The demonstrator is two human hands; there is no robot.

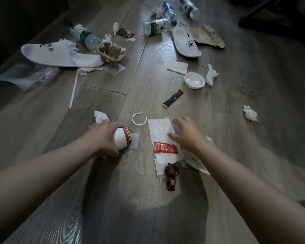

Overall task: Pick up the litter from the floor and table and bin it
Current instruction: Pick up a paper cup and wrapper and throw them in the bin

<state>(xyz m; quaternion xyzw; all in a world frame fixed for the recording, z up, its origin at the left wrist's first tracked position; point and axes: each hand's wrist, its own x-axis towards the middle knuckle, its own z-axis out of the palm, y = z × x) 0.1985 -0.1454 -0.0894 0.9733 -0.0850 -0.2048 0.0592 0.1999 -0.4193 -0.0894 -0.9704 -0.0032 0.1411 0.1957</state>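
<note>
Litter (pixel 176 66) is everywhere on this wooden floor (pixel 148 217), and the bit being dealt with right now is the paper cup (pixel 122 140), lying on its side close in front of the person. The left hand (pixel 104 138) has its fingers and thumb wrapped round the cup's body from above, which looks to me like a grab-and-lift grip, mouth end pointing right over a small paper slip (pixel 135 140). The right hand (pixel 187 134) is spread wide and holds nothing, fingers out over the white paper sheet (pixel 159 131). I can't tell if it's actually touching, but I'd guess it's about to scrunch that sheet up, maybe along with the red sachet (pixel 165 147) sitting on it. Just beside the left hand's knuckles there's a crumpled tissue (pixel 100 116), and a plastic ring (pixel 139 118) lies between the two hands, so both are easy next grabs. A brown bear toy (pixel 171 176) sits at the sheet's near edge, probably not rubbish, so worth not sweeping it up. Further out: a black stick packet (pixel 173 99), a white lid (pixel 194 80), bottles (pixel 85 36), two slippers (pixel 60 53), all well apart from the hands. Plenty of bare boards nearer the person for pulling things in. No bin or table in view.
</note>
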